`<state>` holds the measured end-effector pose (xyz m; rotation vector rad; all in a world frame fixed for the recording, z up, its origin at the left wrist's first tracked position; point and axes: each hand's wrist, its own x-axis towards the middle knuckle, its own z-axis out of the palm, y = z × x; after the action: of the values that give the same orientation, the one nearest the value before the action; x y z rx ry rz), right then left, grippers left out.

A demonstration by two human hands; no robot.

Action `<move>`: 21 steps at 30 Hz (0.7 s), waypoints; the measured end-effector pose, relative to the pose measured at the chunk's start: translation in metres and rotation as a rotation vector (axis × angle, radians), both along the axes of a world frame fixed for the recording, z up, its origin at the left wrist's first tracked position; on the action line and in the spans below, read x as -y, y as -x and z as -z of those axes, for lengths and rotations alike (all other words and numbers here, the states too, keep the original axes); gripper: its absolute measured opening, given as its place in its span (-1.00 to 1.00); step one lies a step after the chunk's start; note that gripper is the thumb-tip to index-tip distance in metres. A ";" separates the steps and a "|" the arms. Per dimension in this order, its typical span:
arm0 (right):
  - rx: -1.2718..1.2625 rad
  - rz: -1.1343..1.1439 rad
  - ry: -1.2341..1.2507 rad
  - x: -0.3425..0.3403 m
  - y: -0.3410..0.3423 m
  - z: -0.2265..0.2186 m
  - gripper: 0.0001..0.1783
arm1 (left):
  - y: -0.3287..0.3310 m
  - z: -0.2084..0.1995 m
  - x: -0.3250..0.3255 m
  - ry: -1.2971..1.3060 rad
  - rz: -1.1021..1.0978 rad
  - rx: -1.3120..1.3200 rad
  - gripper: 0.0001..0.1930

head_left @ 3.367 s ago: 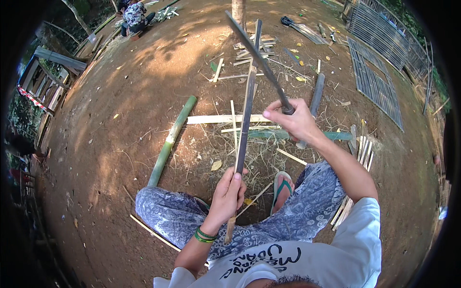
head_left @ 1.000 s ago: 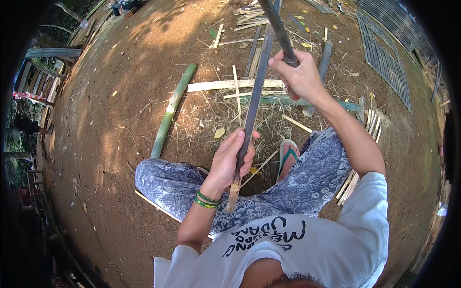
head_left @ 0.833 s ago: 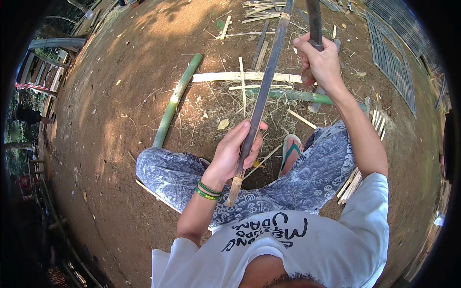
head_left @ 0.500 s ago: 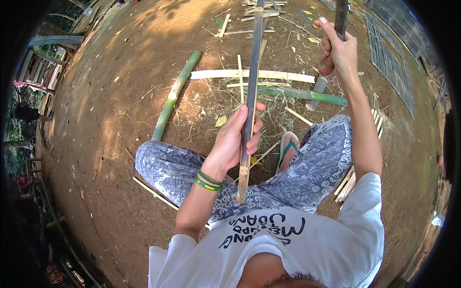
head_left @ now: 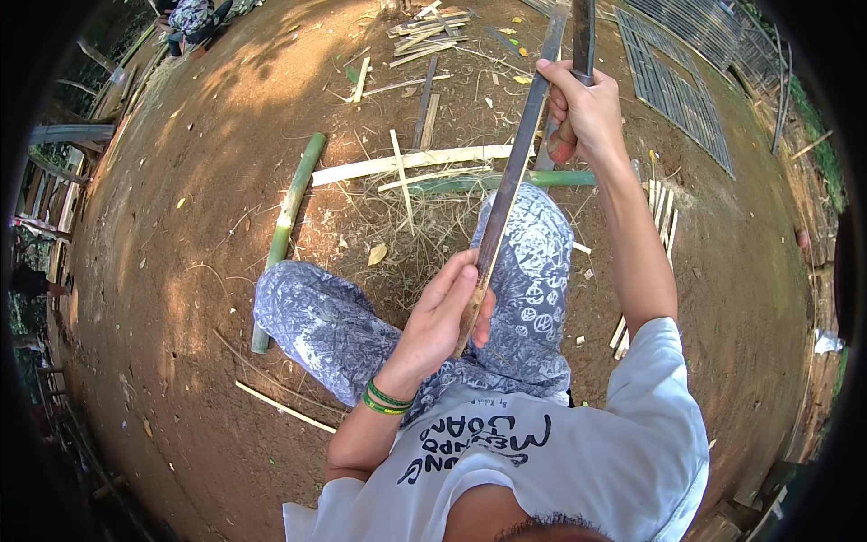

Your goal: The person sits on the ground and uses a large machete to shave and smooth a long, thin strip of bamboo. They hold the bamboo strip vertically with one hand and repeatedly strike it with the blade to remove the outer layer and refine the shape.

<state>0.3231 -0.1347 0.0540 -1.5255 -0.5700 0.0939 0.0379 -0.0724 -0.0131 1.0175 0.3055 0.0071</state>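
A long dark bamboo strip (head_left: 515, 172) slants across my lap, its upper end leaning right. My left hand (head_left: 444, 303) is closed round the strip near its lower end. My right hand (head_left: 585, 110) grips a machete (head_left: 584, 41) by its reddish-brown handle, blade pointing away from me. The index finger of that hand reaches to the strip's edge, so the blade stands just right of the strip. Beyond my legs lie a pale split bamboo strip (head_left: 397, 166) and a green bamboo pole (head_left: 564, 178), partly behind my raised right knee.
Another green bamboo pole (head_left: 293, 212) lies by my left knee. Several split pieces (head_left: 424, 41) are heaped farther off, and thin strips (head_left: 666, 217) lie right of me. A slatted bamboo panel (head_left: 673, 90) rests at the far right. A person (head_left: 191, 16) sits at the far left.
The strip's upper end has swung right, and my right hand with the machete has come close against it. My right knee has risen, hiding the sandalled foot. The view has shifted.
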 end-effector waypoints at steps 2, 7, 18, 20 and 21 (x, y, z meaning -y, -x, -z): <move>0.067 0.084 0.162 0.015 0.010 -0.001 -0.57 | 0.003 0.003 0.004 -0.022 0.006 -0.008 -0.59; 0.432 -0.048 0.441 0.066 0.042 0.037 -0.33 | -0.021 0.006 0.008 0.031 -0.012 0.028 -0.57; 0.795 -0.269 0.710 0.089 0.109 0.091 -0.34 | -0.034 0.025 0.012 0.214 -0.029 0.022 -0.44; 0.816 -0.270 0.689 0.085 0.110 0.089 -0.35 | -0.028 0.025 0.009 0.231 -0.038 0.024 -0.43; 0.836 -0.267 0.682 0.083 0.111 0.087 -0.35 | -0.025 0.023 0.008 0.242 -0.038 0.003 -0.43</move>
<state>0.2124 -0.2182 -0.0332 -2.1307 -1.5227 -0.1773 0.0632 -0.0808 -0.0359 0.7719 0.3152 0.0060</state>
